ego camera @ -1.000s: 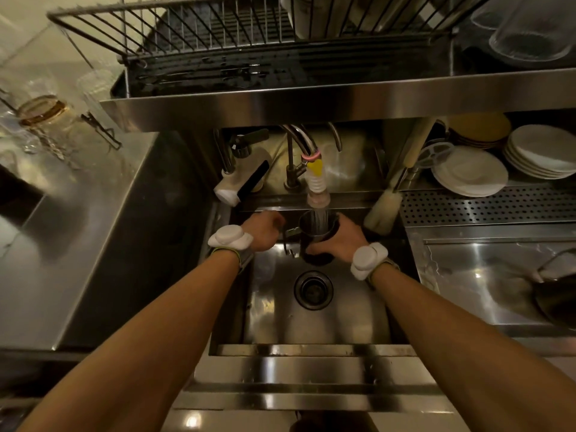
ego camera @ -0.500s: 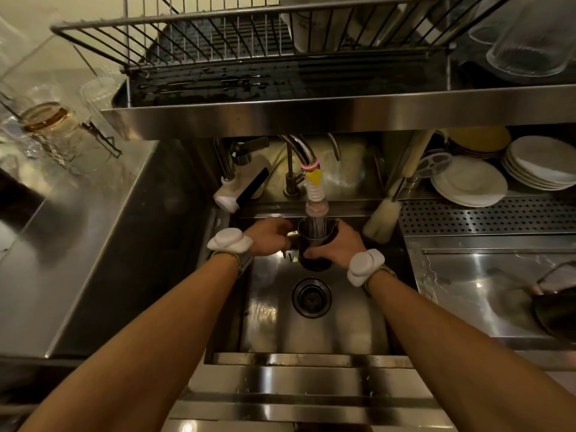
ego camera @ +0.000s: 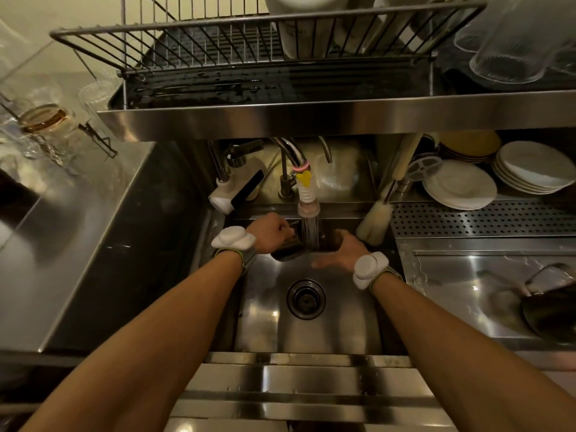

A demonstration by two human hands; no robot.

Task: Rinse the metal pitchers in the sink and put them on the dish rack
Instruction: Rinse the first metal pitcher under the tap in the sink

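Note:
A dark metal pitcher (ego camera: 288,251) is held over the sink (ego camera: 311,333) under the water stream from the tap hose (ego camera: 308,198). It is tilted, with its base toward the lower left. My left hand (ego camera: 268,232) grips its handle side. My right hand (ego camera: 340,251) cups the other side near the rim, thumb spread out toward the drain. The stream and my hands hide the pitcher's mouth. The wire dish rack (ego camera: 218,42) stands on the steel shelf above the sink, its left part bare.
White containers (ego camera: 299,23) and upturned glasses (ego camera: 511,42) fill the rack's right side. A bottle brush (ego camera: 374,219) leans at the sink's back right. Stacked plates (ego camera: 461,188) sit behind a perforated drainboard. A dark vessel (ego camera: 551,313) lies on the right counter. Glassware (ego camera: 43,123) stands far left.
The pitcher stood upright under the stream and is now tipped over sideways. My right thumb has come away from it. The view has dropped slightly, showing more of the rack.

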